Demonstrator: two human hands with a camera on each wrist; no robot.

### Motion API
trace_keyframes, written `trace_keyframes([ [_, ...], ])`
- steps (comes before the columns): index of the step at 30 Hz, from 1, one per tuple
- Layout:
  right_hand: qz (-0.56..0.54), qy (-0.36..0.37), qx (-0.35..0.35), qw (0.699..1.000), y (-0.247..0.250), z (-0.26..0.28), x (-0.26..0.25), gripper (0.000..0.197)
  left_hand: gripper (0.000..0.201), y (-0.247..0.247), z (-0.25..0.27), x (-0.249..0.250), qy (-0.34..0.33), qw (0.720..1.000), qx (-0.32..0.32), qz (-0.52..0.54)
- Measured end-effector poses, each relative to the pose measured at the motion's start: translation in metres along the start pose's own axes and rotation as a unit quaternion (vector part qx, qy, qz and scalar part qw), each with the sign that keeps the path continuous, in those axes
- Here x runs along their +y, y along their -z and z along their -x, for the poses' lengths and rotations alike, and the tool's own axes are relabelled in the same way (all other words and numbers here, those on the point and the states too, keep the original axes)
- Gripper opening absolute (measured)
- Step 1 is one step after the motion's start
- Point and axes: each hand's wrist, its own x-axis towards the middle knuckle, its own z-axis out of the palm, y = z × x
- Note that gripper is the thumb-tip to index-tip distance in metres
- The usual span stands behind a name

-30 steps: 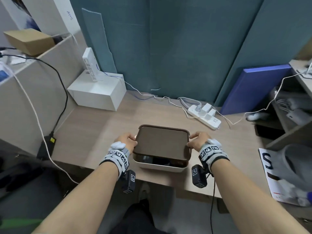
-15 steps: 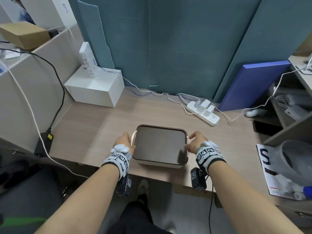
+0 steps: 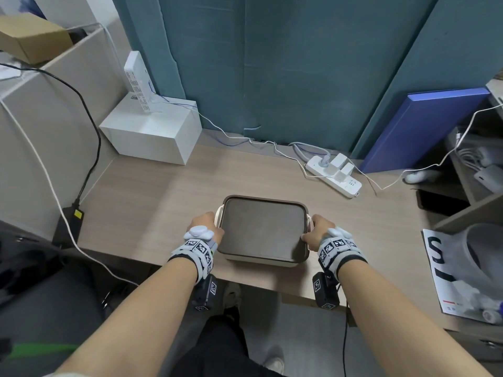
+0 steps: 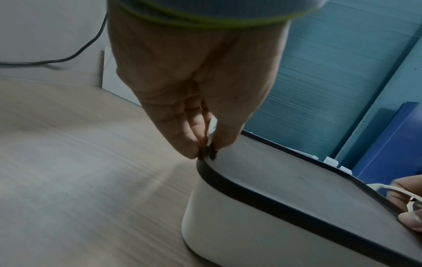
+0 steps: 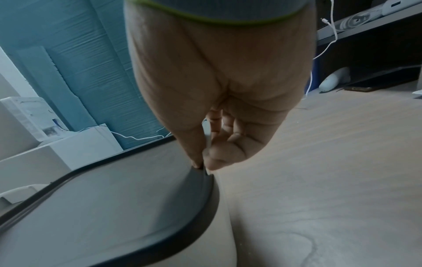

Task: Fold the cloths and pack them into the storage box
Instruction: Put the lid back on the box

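Observation:
The cream storage box [image 3: 258,261] stands near the desk's front edge with its brown lid [image 3: 262,229] lying flat on it. No cloth shows; the inside is hidden. My left hand [image 3: 205,223] is at the box's left side, and in the left wrist view its thumb and fingers [image 4: 194,142] pinch a white side latch [image 4: 212,130] at the lid's rim. My right hand [image 3: 313,229] is at the right side, where it pinches the other white latch [image 5: 206,137] against the lid's edge [image 5: 205,180].
A white box [image 3: 152,131] with an upright white device stands at the back left. A power strip [image 3: 334,172] with cables lies behind the storage box. A blue board [image 3: 419,126] leans at the back right; a magazine [image 3: 446,273] lies at the right.
One second ago the lid was tilted up, with dark contents showing at the front. It now sits flat on the box, and both hands have settled on the side latches.

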Motion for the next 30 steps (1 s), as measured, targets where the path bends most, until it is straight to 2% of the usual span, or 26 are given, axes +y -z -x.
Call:
trace_keyframes([
  [7,-0.004,-0.006,-0.004,1.000,0.011,-0.044,-0.021,0.028,0.020,0.015,-0.044,0.019,0.015,1.000,0.004,-0.009],
  [11,-0.016,-0.011,0.000,1.000,0.025,-0.079,-0.043,0.029,0.015,0.032,-0.090,0.035,0.016,1.000,-0.001,-0.012],
  [16,-0.015,-0.013,0.002,1.000,0.046,-0.124,-0.067,0.030,0.009,0.044,-0.150,0.055,0.005,0.999,0.028,0.031],
  [19,0.006,-0.021,0.006,1.000,0.062,-0.152,-0.085,0.039,0.010,0.055,-0.188,0.065,-0.002,0.999,0.017,0.039],
  [23,0.015,-0.042,0.018,0.999,0.066,-0.170,-0.092,0.060,0.011,0.063,-0.212,0.074,-0.010,0.999,0.010,0.045],
  [25,0.006,-0.045,0.016,0.999,0.068,-0.177,-0.097,0.055,0.011,0.067,-0.222,0.078,-0.014,0.999,0.004,0.041],
  [28,0.022,-0.040,0.014,0.999,0.074,-0.186,-0.106,0.035,0.010,0.071,-0.234,0.082,-0.027,0.999,0.006,0.040],
  [30,0.007,-0.043,0.014,0.999,0.071,-0.192,-0.108,0.035,0.013,0.074,-0.237,0.085,-0.033,0.999,0.001,0.034],
])
